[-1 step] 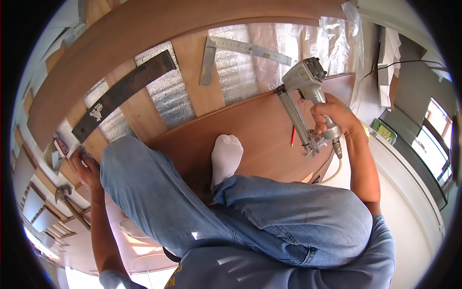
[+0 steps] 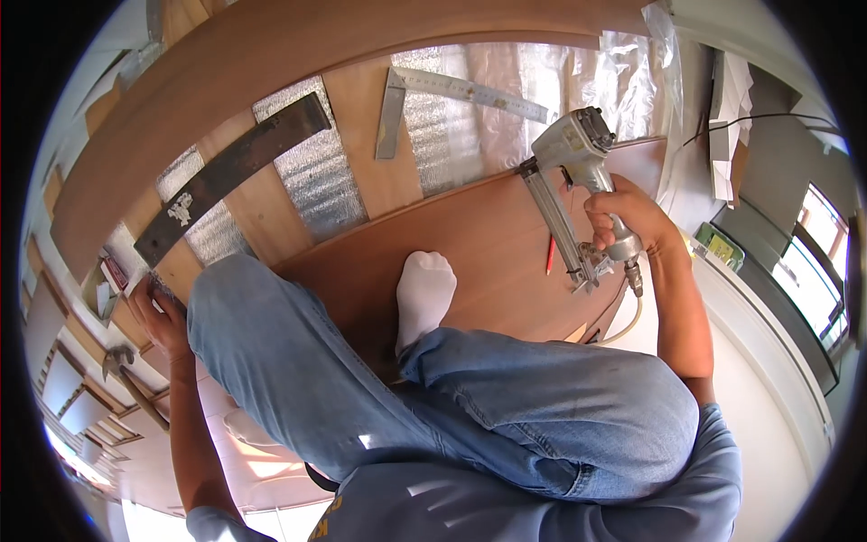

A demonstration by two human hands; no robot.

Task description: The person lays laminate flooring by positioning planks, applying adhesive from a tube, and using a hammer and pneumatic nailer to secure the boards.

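My right hand [image 2: 625, 214] is wrapped round the grip of a silver pneumatic nail gun [image 2: 578, 149], whose long magazine [image 2: 553, 217] slants down over a brown wood panel [image 2: 492, 239]. A pale air hose [image 2: 625, 331] runs from the fitting below the grip. Beyond my left knee, my left hand [image 2: 161, 318] has its fingers partly curled beside a small dark strip; what it grips is hard to make out. Close to its fingertips is a small open box [image 2: 112, 275]. Beside the magazine lies a red pencil [image 2: 550, 256].
A metal try square [image 2: 390, 113] and a dark flat bar [image 2: 233, 179] lie across wooden battens [image 2: 271, 203] and silver foil insulation [image 2: 316, 176]. A long curved brown board [image 2: 271, 81] spans the far side. A hammer [image 2: 134, 384] lies at the left. My socked foot [image 2: 425, 294] rests on the panel.
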